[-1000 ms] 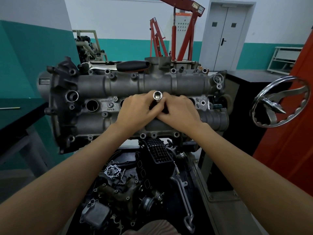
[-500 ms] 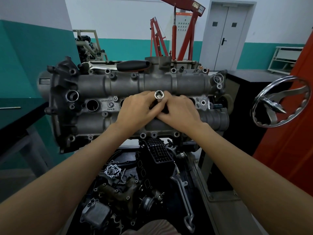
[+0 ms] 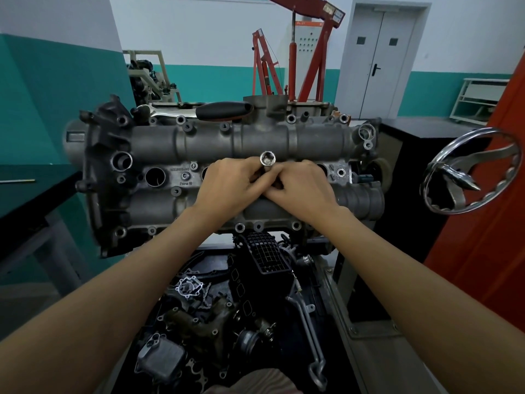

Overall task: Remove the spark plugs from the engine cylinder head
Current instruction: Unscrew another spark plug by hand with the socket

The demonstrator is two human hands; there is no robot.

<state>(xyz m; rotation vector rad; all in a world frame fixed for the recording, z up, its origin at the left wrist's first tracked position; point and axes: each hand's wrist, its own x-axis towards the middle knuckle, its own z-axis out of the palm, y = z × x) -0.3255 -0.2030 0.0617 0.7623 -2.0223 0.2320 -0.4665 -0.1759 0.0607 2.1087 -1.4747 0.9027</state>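
Note:
The grey cylinder head point(image 3: 159, 143) sits across the view on a stand. A shiny spark plug socket point(image 3: 267, 158) sticks up from the middle of the head, its open end toward me. My left hand point(image 3: 231, 184) and my right hand point(image 3: 301, 187) meet around the socket's shaft, fingers curled and pinching it just below the rim. An open plug well point(image 3: 154, 176) shows at the left. The well under the socket and any spark plug are hidden by my hands.
A ratchet with a black handle point(image 3: 224, 110) lies on the far edge of the head. A chrome handwheel point(image 3: 470, 172) stands at the right. Loose engine parts point(image 3: 199, 317) fill the tray below. A dark bench point(image 3: 31, 194) is at the left.
The socket has shifted very slightly right and risen a little between my fingers. Both hands stay in the same place on it.

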